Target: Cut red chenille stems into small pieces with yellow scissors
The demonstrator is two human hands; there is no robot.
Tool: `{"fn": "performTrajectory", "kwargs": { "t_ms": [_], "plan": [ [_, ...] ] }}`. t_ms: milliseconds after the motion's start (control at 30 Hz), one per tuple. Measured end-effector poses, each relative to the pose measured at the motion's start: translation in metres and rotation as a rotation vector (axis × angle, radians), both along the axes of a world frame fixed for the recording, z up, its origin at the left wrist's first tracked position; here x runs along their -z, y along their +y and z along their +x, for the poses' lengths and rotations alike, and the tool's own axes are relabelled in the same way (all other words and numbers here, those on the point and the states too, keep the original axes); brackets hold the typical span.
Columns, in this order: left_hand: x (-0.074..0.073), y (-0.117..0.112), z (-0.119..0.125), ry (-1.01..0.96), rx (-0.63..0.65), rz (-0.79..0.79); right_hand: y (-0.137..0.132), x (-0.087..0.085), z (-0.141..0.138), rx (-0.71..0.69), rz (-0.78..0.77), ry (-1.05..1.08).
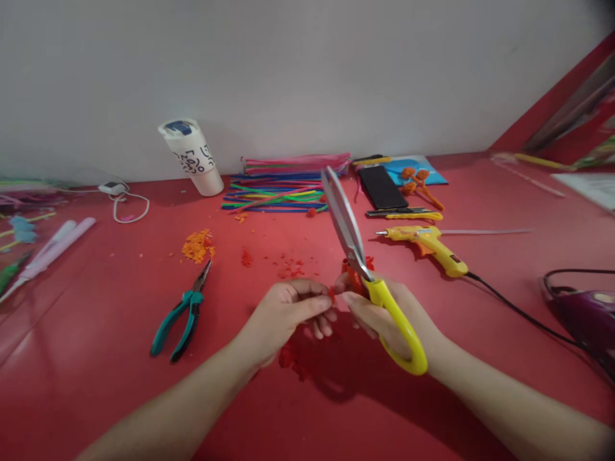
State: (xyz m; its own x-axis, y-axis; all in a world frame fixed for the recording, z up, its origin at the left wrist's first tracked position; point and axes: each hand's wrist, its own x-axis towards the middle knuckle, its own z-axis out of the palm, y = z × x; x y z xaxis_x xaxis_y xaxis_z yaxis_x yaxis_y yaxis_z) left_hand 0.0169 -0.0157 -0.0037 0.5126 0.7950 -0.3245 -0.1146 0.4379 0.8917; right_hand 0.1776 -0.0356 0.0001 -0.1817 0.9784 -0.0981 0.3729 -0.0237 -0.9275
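My left hand (298,310) is closed in a pinch on a small red piece (331,294), whose kind is too small to make out. Close beside it, my right hand (394,314) grips scissors with yellow handles (401,333), blades pointing up and away from me. An orange-red rolled item (354,278) shows behind the scissors at the right fingers, partly hidden. Crumpled red bits (293,362) lie on the table under the hands. Small red scraps (293,266) are scattered just beyond the left hand.
Teal-handled pliers (185,314) and orange scraps (198,246) lie left. A white tumbler (195,160) and colourful pipe cleaners (278,192) stand and lie by the wall. Right are a yellow glue gun (427,243) with a black cord, a cutter (406,214) and a phone (383,187).
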Motion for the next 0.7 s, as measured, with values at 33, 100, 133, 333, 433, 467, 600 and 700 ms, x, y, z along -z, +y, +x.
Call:
{"fn": "performTrajectory", "kwargs": {
  "t_ms": [33,100,133,333,433,467,600,700],
  "plan": [
    [-0.0001,-0.0008,0.0009,0.014,0.031,-0.01,-0.0006,-0.0009,-0.0007,0.018,-0.029,0.036],
    [-0.0008,-0.0018,0.0018,0.03,0.08,-0.024,-0.0009,-0.0028,-0.0011,0.025,-0.089,0.07],
    [-0.0014,-0.002,0.0019,0.036,0.101,-0.03,-0.0007,-0.0037,-0.0009,0.015,-0.118,0.078],
    [-0.0026,-0.0026,0.0046,0.139,0.013,0.056,-0.0004,-0.0027,-0.001,0.058,-0.134,0.053],
    [-0.0029,-0.0051,0.0084,0.205,-0.045,0.111,-0.0026,-0.0002,-0.0038,0.089,-0.104,0.045],
    [-0.0033,-0.0062,0.0095,0.22,-0.059,0.118,-0.0033,0.0,-0.0048,0.094,-0.106,0.04],
    [-0.0047,-0.0076,0.0095,0.256,-0.084,0.145,-0.0029,-0.001,-0.0043,0.066,-0.084,0.015],
    [-0.0025,-0.0043,0.0028,0.195,-0.134,0.166,0.0021,-0.0009,0.0022,0.001,-0.009,-0.031]
  ]
}}
